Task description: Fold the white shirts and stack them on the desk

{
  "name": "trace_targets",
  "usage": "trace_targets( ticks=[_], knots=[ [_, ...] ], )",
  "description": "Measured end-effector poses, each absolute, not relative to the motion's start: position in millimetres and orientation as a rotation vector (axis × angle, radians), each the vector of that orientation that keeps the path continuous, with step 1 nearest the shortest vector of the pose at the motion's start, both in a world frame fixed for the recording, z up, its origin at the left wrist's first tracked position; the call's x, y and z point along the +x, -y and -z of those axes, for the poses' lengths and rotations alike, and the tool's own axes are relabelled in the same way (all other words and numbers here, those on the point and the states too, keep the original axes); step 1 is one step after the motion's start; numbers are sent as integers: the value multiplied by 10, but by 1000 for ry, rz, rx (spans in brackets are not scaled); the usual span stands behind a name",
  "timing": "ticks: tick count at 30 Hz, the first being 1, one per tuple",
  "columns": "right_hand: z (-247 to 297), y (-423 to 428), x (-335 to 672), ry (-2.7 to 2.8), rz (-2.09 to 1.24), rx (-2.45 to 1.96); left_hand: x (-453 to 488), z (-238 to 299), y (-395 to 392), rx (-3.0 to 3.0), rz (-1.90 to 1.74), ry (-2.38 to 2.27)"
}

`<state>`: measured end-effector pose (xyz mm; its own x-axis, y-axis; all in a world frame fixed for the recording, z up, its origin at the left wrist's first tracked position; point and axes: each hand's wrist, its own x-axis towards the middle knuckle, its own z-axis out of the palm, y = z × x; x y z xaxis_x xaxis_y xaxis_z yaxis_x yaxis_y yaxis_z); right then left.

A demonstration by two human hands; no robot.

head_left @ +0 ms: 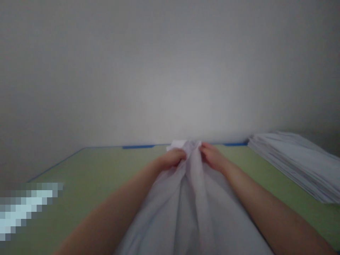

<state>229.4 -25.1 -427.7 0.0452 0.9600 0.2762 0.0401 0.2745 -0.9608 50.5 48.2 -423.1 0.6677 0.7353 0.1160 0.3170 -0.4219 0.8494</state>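
A white cloth (190,209) stretches from the bottom of the head view up between my forearms, gathered into folds at its far end. My left hand (174,158) is closed on the gathered end from the left side. From the right, my right hand (211,156) pinches the same bunched end, a short way from the left. Both arms reach forward over the green table. The cloth's near part runs out of the bottom of the view, and some fingertips are hidden in the folds.
A stack of folded white cloths (300,163) lies on the green tabletop (106,177) at the right. Blue edging (138,146) runs along the table's far side, against a grey wall (170,71). A pixelated bright patch covers the lower left.
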Motion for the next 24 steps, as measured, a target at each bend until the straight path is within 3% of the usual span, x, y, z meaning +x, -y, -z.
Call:
trace_targets(
  ticks=[5,16,24],
  knots=[
    [4319,248,2374,1421,-987,-1118,496,4233,-522,1937,-500,-655],
    [4325,220,2204,1733,-250,-1328,542,4301,-556,2225,-545,-767],
    [4344,220,2179,1867,-73,-1450,533,4267,-548,2295,-538,-880]
  ],
)
